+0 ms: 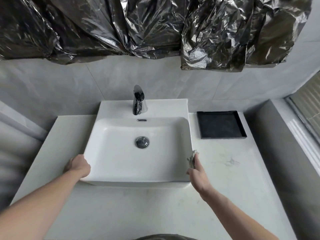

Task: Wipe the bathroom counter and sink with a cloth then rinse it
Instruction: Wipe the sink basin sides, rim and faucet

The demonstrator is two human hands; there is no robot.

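Observation:
A white rectangular sink (110, 170) stands on a pale marbled counter (225, 170), with a chrome faucet (139, 100) at its back and a chrome drain (142, 142) in the basin. My right hand (197, 174) presses a small whitish cloth (191, 158) against the sink's right outer wall, near the front corner. My left hand (78, 165) rests against the sink's left front corner, fingers curled on the rim; no object is in it.
A shallow black tray (202, 125) lies on the counter at the back right. Crumpled dark plastic sheeting (155, 26) hangs over the wall above. A grey ledge and window frame (297, 129) run along the right. Faint dark smudges mark the counter right of the sink.

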